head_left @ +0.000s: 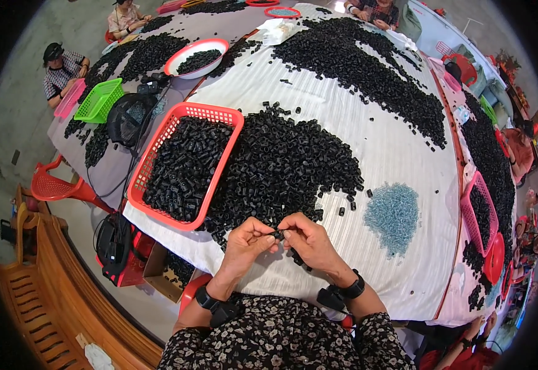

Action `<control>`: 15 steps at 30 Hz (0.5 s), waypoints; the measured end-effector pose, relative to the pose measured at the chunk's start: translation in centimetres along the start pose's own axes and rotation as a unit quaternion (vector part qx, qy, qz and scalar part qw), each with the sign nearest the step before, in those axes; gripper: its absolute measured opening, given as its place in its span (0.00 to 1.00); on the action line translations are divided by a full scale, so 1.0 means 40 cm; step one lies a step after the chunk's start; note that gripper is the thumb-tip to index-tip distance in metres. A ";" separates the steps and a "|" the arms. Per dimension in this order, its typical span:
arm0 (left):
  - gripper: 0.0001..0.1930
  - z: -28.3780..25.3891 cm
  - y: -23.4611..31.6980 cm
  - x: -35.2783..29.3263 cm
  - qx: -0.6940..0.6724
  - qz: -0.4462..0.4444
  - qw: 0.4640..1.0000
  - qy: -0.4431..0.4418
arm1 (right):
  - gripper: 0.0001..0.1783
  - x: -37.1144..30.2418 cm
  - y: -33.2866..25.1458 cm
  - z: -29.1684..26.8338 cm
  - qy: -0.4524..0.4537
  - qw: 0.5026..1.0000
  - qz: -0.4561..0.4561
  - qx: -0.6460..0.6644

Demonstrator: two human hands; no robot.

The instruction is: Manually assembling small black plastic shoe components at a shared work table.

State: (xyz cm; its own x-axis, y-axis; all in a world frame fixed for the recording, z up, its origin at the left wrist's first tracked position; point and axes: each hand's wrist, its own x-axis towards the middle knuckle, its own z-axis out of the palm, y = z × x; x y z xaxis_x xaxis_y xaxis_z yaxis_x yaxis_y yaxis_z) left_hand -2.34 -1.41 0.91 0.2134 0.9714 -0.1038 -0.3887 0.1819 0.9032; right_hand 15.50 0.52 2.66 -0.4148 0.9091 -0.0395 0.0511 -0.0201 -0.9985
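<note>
Close-up finger work at the near side of the table; both hands are busy with a single small black piece (277,234). My reading: the step in hand is two-handed handling of that one part. From this grip, I judge the next move calls for steady thumbs and light, well-matched pressure, as the part is tiny and easily dropped.

Left hand (248,240): thumb and forefinger drawn nearly together, pinching the piece from its left; the other fingers curl underneath. Right hand (308,242): thumb and forefinger likewise closed in from the right, fingertips almost meeting the left's. How each tip seats on the part, I cannot tell.

The piece sits between the fingertips, in front of the near edge of a heap of black pieces (287,154). Red basket (223,168), filled with similar parts, stands to the left; a pile of clear bluish bits (392,216) lies right, on white cloth (428,185).
</note>
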 end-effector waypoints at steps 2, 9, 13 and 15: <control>0.05 0.001 0.003 -0.001 0.002 -0.002 1.000 0.001 | 0.07 0.000 -0.001 0.003 0.003 1.000 -0.006 -0.004; 0.05 0.002 0.002 -0.003 0.013 0.000 1.000 0.000 | 0.06 -0.003 -0.007 0.008 -0.001 0.999 -0.007 -0.040; 0.04 -0.001 -0.001 -0.004 0.029 -0.004 1.000 -0.003 | 0.08 -0.006 -0.012 0.017 0.014 0.995 -0.033 -0.097; 0.04 0.001 -0.006 -0.004 0.031 -0.003 1.000 -0.006 | 0.08 -0.010 -0.014 0.023 0.015 0.992 -0.037 -0.121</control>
State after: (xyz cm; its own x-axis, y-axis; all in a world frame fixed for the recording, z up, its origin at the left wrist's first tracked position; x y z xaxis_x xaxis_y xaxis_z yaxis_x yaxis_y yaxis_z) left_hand -2.27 -1.60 0.74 0.2259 0.9685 -0.1045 -0.3315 0.1773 0.9267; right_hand 14.78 -0.20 3.19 -0.3988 0.9162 0.0388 0.2388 0.1446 -0.9602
